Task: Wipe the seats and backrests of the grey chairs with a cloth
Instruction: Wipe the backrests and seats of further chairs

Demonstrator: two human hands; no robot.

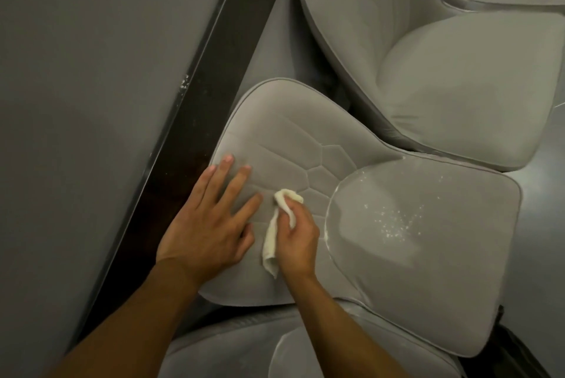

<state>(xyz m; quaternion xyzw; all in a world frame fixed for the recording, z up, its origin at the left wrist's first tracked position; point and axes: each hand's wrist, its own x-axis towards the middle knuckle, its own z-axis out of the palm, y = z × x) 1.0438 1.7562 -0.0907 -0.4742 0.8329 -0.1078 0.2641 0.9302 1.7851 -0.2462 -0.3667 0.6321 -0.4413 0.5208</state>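
- Our left hand [211,224] lies flat on the grey backrest [290,139], fingers [238,182] spread.
- Our right hand [298,238] pinches the white cloth [270,241] against it.
- White specks [394,221] dot the seat [458,261].

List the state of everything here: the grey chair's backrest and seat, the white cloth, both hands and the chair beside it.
Grey quilted fabric backrest: cloth pressed against it.
Grey padded seat: sprinkled with white specks.
Small white cloth: crumpled, on the backrest.
Left hand: flat, fingers straight, on the backrest.
Right hand: grips the cloth.
Second grey fabric chair: untouched by either hand.
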